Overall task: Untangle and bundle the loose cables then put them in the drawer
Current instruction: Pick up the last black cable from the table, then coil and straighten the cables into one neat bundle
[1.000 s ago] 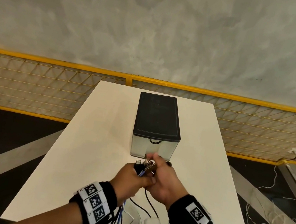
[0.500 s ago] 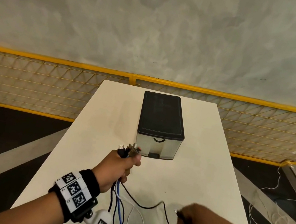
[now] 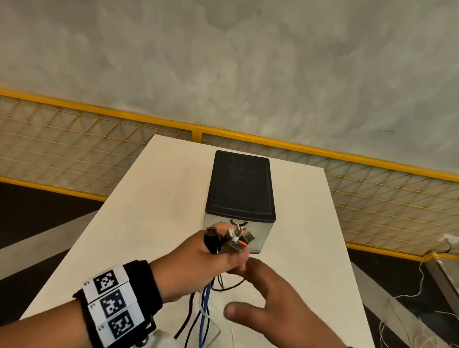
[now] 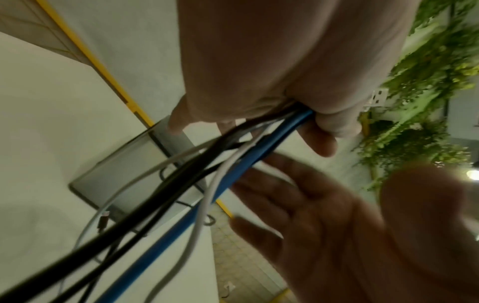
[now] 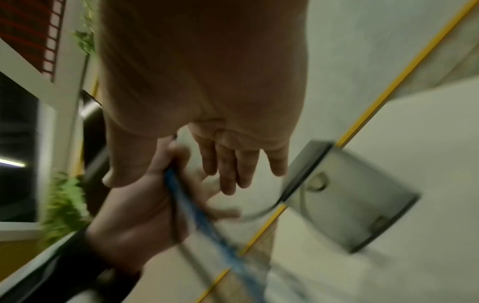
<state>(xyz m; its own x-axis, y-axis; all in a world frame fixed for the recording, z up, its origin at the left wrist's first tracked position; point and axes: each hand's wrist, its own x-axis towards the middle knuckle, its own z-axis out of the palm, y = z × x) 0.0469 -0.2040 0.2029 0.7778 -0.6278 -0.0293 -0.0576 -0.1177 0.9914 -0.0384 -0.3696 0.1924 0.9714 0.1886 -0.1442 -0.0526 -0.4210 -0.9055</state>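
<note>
Left hand (image 3: 202,262) fisted around a bunch of cables (image 3: 207,299), black, white and blue, connector ends (image 3: 234,238) sticking up above the fist, the rest trailing down over the white table (image 3: 156,207). Right hand (image 3: 276,307) just beside it, fingers spread, holding nothing. Small drawer unit (image 3: 242,188), black top, translucent front drawer (image 3: 255,233) closed; contents not discernible.

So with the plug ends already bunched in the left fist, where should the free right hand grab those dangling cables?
Probably just below the left hand, where the cables leave the fist still close together; lower down they fan apart over the table. The right hand sits open beside them, so coming in from the right and curling its fingers round all strands looks easiest.
</note>
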